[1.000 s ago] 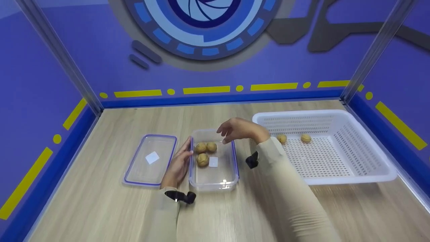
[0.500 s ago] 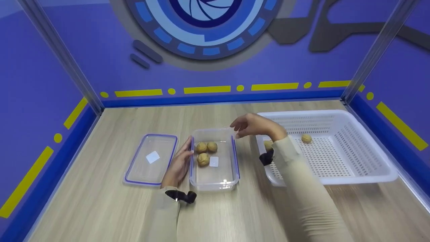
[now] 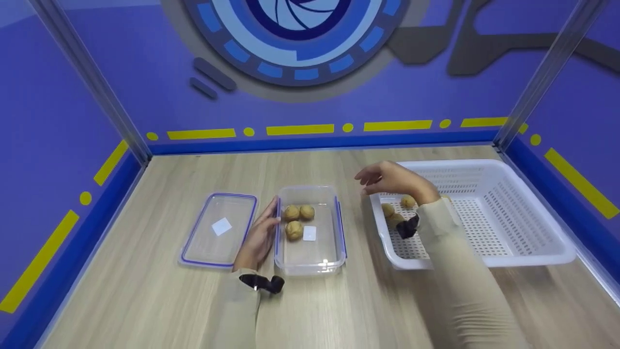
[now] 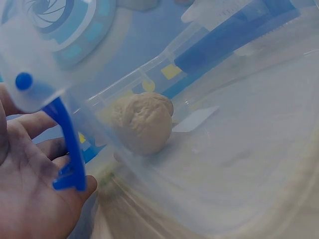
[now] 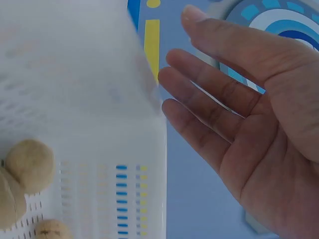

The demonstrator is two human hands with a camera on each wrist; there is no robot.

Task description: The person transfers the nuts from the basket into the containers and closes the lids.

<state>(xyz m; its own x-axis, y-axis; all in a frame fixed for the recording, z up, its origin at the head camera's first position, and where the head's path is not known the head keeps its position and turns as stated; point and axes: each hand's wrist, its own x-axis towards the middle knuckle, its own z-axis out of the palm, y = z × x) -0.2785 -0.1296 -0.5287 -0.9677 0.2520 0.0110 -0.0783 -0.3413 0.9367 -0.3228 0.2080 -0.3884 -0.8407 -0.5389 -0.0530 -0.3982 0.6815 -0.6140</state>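
Observation:
Three walnuts lie in a clear plastic food container with blue side latches. My left hand rests along its left side, fingers fairly straight and thumb at the rim. In the left wrist view a blue latch hangs in front of the open palm, and a walnut shows through the wall. My right hand is over the left rim of a white perforated basket, fingers loosely bent, holding nothing. Several walnuts lie in that basket, partly hidden by the right wrist; the right wrist view shows some too.
The container's clear lid with a blue seal lies on the table left of the left hand. A white label is on the container's floor. Blue-purple panels enclose the table at the back and sides.
My right hand has moved right, from over the food container to the left rim of the basket, uncovering more walnuts there. The left hand and container stay in place.

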